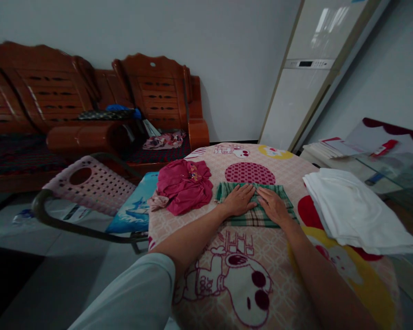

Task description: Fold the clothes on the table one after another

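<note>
A green plaid cloth (258,220), folded into a flat rectangle, lies on a round table covered with a pink patterned cloth (206,243). My left hand (239,200) rests palm down on its left half, fingers stretched out. On the right half, my right hand (271,205) also lies flat with its fingers extended. The fingertips of both hands come close together near the plaid cloth's far edge. To the left sits a crumpled magenta garment (184,187), apart from my hands. A folded stack of white cloth (356,211) lies to the right.
A chair with a woven back (99,183) and a blue cushion (136,206) stands against the table's left side. Wooden armchairs (154,91) line the wall. A tall white cabinet-like unit (299,91) is at the back. Papers (330,149) and a glass shelf (382,169) are at right.
</note>
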